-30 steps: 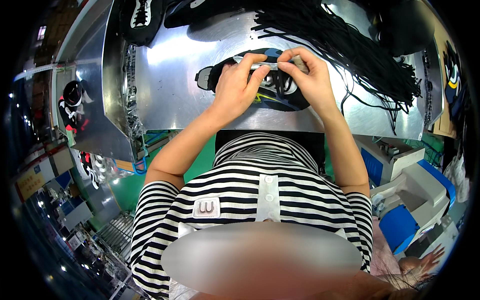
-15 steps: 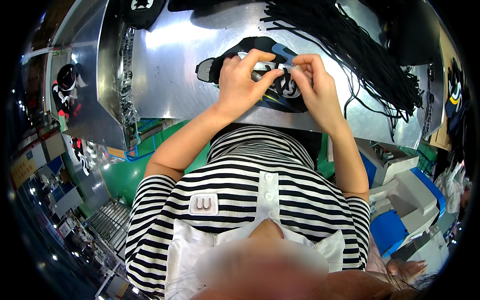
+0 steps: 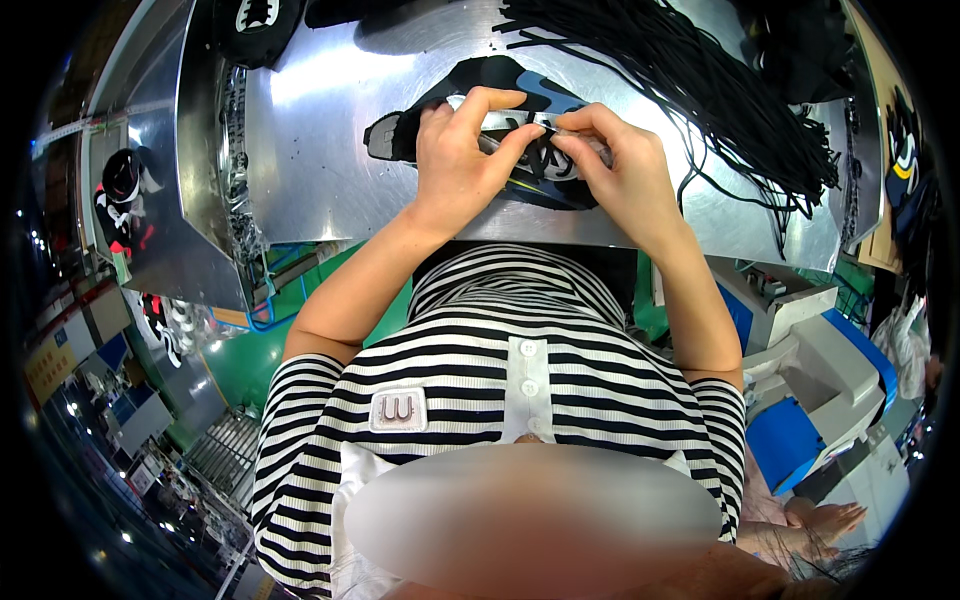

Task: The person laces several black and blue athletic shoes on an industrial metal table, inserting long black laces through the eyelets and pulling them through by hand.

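A black shoe upper (image 3: 490, 72) with blue and yellow-green accents lies on its side on the metal bench in front of me, its grey-lined heel end to the left. Black shoelace (image 3: 540, 152) crosses its silvery-white tongue area. My left hand (image 3: 462, 155) grips the upper, its rear fingers hidden behind the collar. Its thumb reaches toward the eyelet row and its index finger arches above. Thumb and index finger of my right hand (image 3: 622, 165) pinch together at the eyelets, close to the left thumb tip, on what looks like a lace end, mostly hidden.
A thick bundle of black laces (image 3: 700, 90) spreads over the bench (image 3: 330, 150) at the right. Another black shoe piece (image 3: 257, 25) lies at the far left. Grey and blue bins (image 3: 800, 400) stand below at the right. Another person's hand (image 3: 830, 520) shows at lower right.
My right fingertips have closed in on the left thumb and now nearly meet it at the eyelets. The whole view has shifted slightly, with the upper a little higher and further left.
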`<state>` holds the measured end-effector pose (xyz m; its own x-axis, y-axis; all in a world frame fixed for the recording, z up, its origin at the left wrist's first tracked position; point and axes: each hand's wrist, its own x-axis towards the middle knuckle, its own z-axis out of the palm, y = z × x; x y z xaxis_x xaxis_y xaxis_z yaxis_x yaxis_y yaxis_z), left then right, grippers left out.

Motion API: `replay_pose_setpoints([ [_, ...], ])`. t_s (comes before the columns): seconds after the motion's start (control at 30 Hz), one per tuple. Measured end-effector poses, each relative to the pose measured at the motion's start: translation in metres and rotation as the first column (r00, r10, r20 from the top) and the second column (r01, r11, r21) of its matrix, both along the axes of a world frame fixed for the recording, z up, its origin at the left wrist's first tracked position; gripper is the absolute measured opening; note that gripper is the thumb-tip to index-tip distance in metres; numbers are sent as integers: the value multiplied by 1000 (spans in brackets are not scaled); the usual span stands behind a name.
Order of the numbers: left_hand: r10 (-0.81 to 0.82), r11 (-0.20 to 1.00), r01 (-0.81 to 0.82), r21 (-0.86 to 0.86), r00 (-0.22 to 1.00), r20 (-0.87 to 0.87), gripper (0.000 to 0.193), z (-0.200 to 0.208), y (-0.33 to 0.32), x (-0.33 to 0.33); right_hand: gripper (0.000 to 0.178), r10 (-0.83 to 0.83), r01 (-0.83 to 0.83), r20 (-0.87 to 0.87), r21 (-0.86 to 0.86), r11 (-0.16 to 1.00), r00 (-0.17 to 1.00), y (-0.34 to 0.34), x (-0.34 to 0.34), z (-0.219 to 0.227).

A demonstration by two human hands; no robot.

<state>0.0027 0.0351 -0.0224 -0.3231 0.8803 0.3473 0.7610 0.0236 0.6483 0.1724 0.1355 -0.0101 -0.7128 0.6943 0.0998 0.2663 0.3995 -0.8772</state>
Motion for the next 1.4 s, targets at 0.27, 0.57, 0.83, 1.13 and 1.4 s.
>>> replay_pose_setpoints([
  [0.27, 34, 997, -34, -69, 999, 11, 29, 4, -1, 2, 13, -15, 12, -41, -85, 996, 999, -1, 0, -1],
  [0.57, -4, 1000, 4, 3, 999, 45, 30, -3, -2, -3, 15, 60, -54, 79, -73, 996, 995, 7, -6, 8],
  [0.83, -17, 997, 24, -70, 995, 99, 24, 1, -7, 1, 38, 30, -110, 221, 361, 926, 975, -2, -26, 5],
  [1.13, -57, 996, 32, 82, 946, 319, 38, -8, 0, -1, 68, 35, -180, 269, 538, 823, 963, -12, -46, -3],
  [1.4, -17, 999, 34, -12, 744, 668, 43, -7, 2, 4, 81, 5, -150, 242, 587, 796, 970, -6, -49, -10],
])
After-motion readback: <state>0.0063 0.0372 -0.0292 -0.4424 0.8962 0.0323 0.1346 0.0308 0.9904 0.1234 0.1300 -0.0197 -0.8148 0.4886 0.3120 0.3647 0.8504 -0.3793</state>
